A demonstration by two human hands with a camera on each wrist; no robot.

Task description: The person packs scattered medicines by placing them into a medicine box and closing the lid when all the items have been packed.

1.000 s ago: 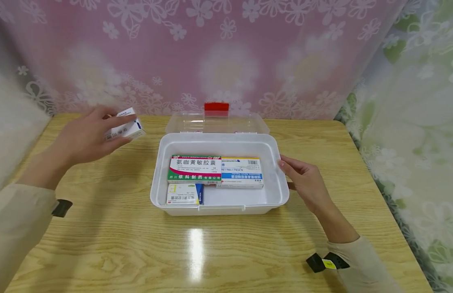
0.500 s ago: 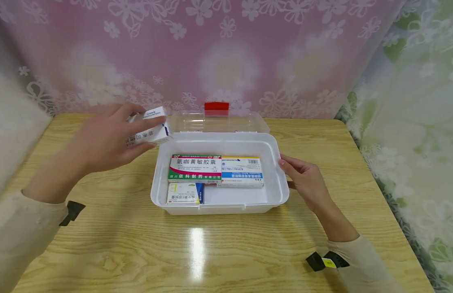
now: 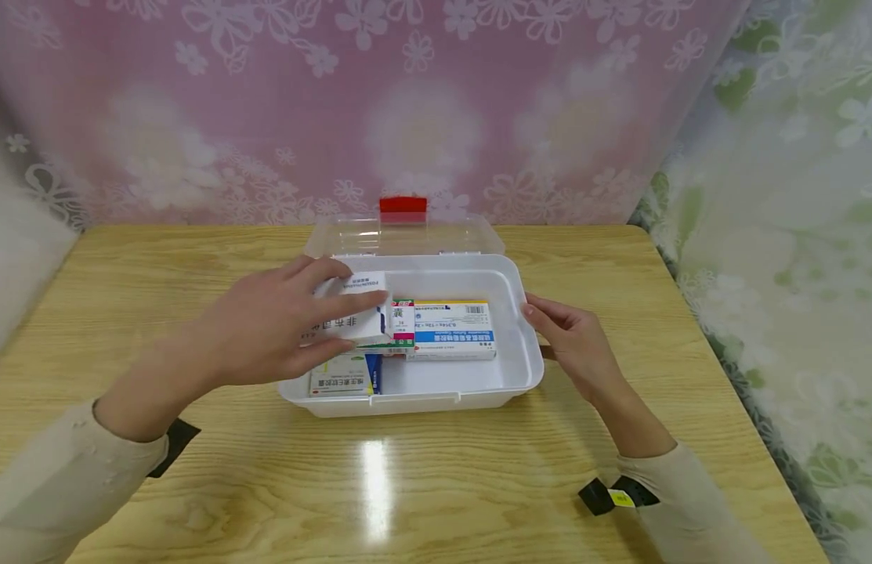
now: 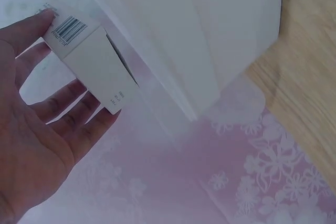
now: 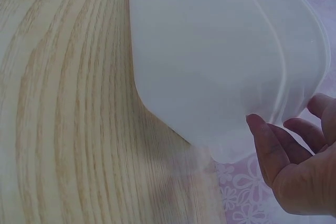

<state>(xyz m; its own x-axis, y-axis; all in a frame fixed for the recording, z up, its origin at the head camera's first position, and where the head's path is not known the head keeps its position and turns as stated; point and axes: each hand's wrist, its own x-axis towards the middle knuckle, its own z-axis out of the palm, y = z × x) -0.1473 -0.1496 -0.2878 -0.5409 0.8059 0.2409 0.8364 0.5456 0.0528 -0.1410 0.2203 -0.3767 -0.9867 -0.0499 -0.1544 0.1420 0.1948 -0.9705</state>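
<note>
My left hand (image 3: 266,329) holds a small white medicine box (image 3: 368,325) by its sides, above the left part of a white plastic storage box (image 3: 443,380). In the left wrist view, a barcode shows on the end of this medicine box (image 4: 94,64). Inside the storage box lie a green-and-white medicine box (image 3: 404,329), partly hidden, a blue-and-white one (image 3: 453,333), and a vitamin E box (image 3: 340,377) at the front left. My right hand (image 3: 580,345) grips the storage box's right rim with thumb and fingers; the right wrist view shows its fingers (image 5: 270,145) at the outer wall.
The storage box's clear lid (image 3: 464,233), with a red latch (image 3: 403,205), is folded back behind it. Everything stands on a wood-grain table (image 3: 266,486). A pink floral curtain (image 3: 421,102) hangs at the back, and pale green floral fabric (image 3: 781,235) on the right.
My left hand has carried the white medicine box rightward from beside the storage box to above its left part. The right hand stays on the rim. The head view has shifted slightly.
</note>
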